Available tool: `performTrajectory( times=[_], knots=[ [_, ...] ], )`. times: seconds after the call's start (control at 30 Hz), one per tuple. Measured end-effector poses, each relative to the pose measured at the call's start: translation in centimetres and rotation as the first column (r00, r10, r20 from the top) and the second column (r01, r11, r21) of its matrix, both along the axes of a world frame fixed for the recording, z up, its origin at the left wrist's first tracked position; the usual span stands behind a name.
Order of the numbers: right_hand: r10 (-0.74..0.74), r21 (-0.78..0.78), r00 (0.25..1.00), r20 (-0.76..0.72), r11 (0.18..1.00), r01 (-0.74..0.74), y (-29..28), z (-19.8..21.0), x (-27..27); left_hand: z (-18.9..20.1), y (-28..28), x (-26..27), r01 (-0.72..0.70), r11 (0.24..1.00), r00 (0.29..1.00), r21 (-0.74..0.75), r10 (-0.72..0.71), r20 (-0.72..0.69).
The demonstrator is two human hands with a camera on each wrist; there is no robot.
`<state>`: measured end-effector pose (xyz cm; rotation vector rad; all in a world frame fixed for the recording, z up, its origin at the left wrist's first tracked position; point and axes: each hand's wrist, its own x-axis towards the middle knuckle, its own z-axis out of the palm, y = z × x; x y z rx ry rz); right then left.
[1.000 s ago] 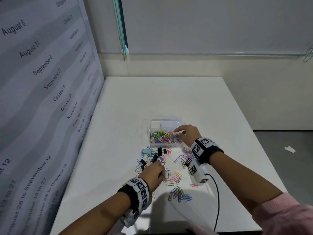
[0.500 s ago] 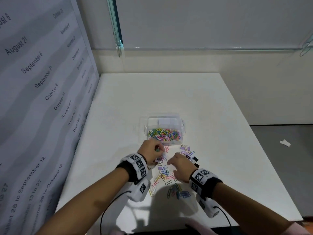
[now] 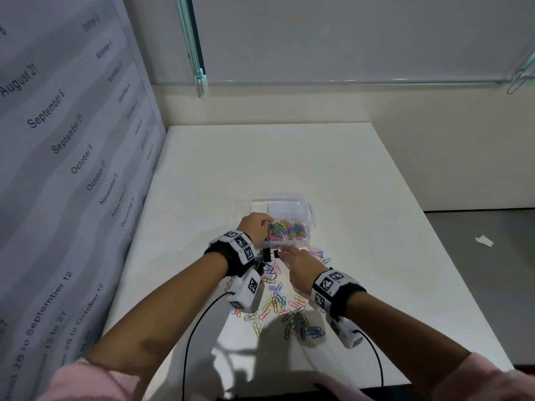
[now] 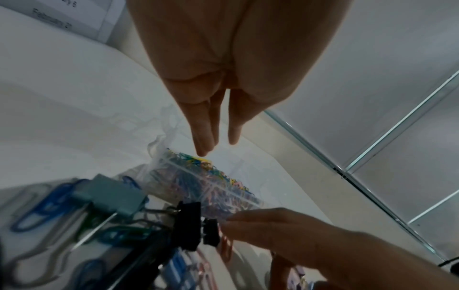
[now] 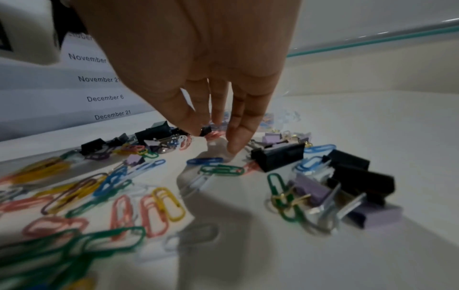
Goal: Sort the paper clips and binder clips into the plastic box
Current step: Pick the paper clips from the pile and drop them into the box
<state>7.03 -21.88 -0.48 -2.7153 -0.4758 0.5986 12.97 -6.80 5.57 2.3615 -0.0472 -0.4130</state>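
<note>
The clear plastic box (image 3: pixel 307 211) stands mid-table, and its near compartment is full of coloured paper clips (image 3: pixel 286 231). My left hand (image 3: pixel 256 227) hovers over the box's near left corner. Its fingers (image 4: pixel 206 145) point straight down at the clips, and I see nothing between them. My right hand (image 3: pixel 301 263) reaches left just in front of the box. Its thumb and forefinger tips (image 5: pixel 196 129) touch a small black binder clip (image 5: pixel 206 129), also seen as the small black binder clip (image 4: pixel 211 231). Loose paper clips (image 3: pixel 289 308) and black binder clips (image 5: pixel 278 156) lie around it.
Purple binder clips (image 5: pixel 308 189) sit at the right of the pile. A printed date panel (image 3: pixel 72 169) walls the table's left side. The white table (image 3: pixel 289 163) extends beyond the box. Cables (image 3: pixel 202 322) run from the wrist cameras to the near edge.
My left hand rose from the loose pile to over the box. My right hand left the box, crossed the pile, and now reaches the small black binder clip.
</note>
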Motion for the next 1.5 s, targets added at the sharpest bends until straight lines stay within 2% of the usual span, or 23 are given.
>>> performTrajectory(
  times=[0.1,0.27,0.37,0.43,0.5,0.63,0.7,1.0,1.3,1.5],
  knots=[
    [0.022,-0.033,1.0,-0.011,0.999,-0.022,0.1,-0.5,-0.2,-0.3,0.7,-1.1,0.033,0.999,0.999,0.009,-0.033,0.025],
    [0.01,0.023,1.0,-0.006,1.0,-0.01,-0.6,-1.0,-1.3,-1.5,1.6,-4.1,0.128,0.991,0.989,-0.04,-0.125,0.075],
    [0.027,0.043,1.0,-0.009,0.999,-0.026,-1.1,-1.3,-2.1,-2.3,2.3,-6.4,0.301,0.954,0.953,0.014,-0.3,-0.045],
    [0.032,0.045,0.999,-0.006,0.998,-0.031,-1.7,-1.5,-2.8,-3.0,2.7,-7.8,0.46,0.878,0.884,0.129,-0.439,-0.16],
    [0.024,0.05,1.0,-0.008,0.998,-0.024,-2.3,-1.6,-3.8,-3.7,3.1,-9.0,0.52,0.823,0.85,0.228,-0.472,-0.235],
    [0.078,0.062,0.997,0.007,0.995,-0.079,-3.5,-1.1,-5.5,-4.9,3.4,-10.9,0.541,0.799,0.836,0.262,-0.476,-0.272],
    [0.103,0.072,0.993,-0.054,0.992,-0.099,-3.9,-0.4,-5.9,-5.3,3.5,-11.4,0.538,0.799,0.838,0.269,-0.475,-0.268],
    [0.031,0.007,0.974,-0.226,1.0,-0.031,-4.3,0.4,-7.1,-5.9,1.8,-12.5,0.442,0.867,0.894,0.231,-0.404,-0.194],
    [0.01,0.161,0.988,-0.157,0.987,0.016,-2.3,-0.5,-5.7,-5.9,-0.5,-12.0,0.46,0.86,0.888,0.222,-0.446,-0.113],
    [-0.038,0.155,0.994,-0.103,0.986,0.054,-2.0,0.0,-5.1,-6.0,-0.1,-11.4,0.442,0.853,0.896,0.278,-0.436,-0.088]
  ],
)
